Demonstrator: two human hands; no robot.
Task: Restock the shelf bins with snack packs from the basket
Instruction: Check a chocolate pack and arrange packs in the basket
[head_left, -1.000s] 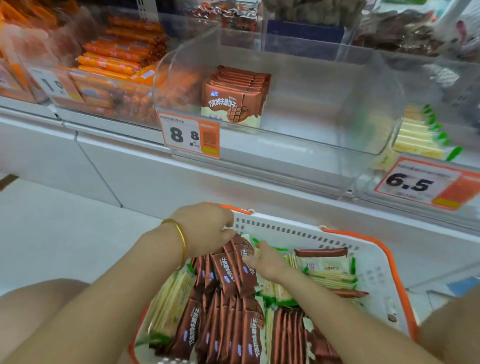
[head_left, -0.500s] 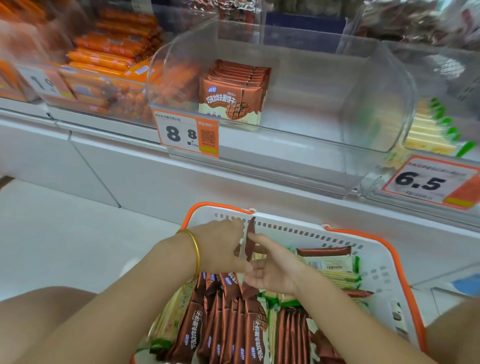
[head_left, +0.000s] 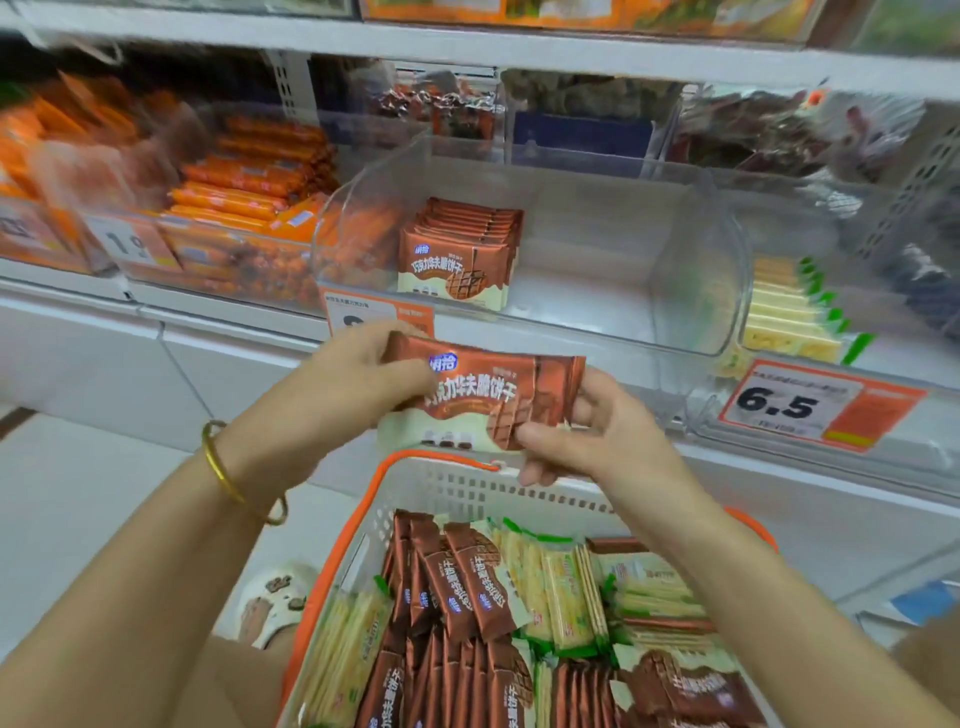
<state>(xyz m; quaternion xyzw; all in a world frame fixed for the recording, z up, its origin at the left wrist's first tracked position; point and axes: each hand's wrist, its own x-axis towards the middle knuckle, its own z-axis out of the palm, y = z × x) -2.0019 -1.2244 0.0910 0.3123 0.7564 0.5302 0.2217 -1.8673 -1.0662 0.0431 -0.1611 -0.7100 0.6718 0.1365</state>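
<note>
1. Both hands grip one brown pack (head_left: 480, 400) – left hand (head_left: 358, 382) on its left end, right hand (head_left: 597, 431) on its right end.
2. The pack is held face-up above the basket's (head_left: 441, 483) far rim, below the clear bin's (head_left: 696, 291) front edge.
3. Matching packs stand at the bin's left side.

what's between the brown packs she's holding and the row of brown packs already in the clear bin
In the head view, only the bin's clear front wall and its orange price tag lie between the held packs and the stocked row.
</note>
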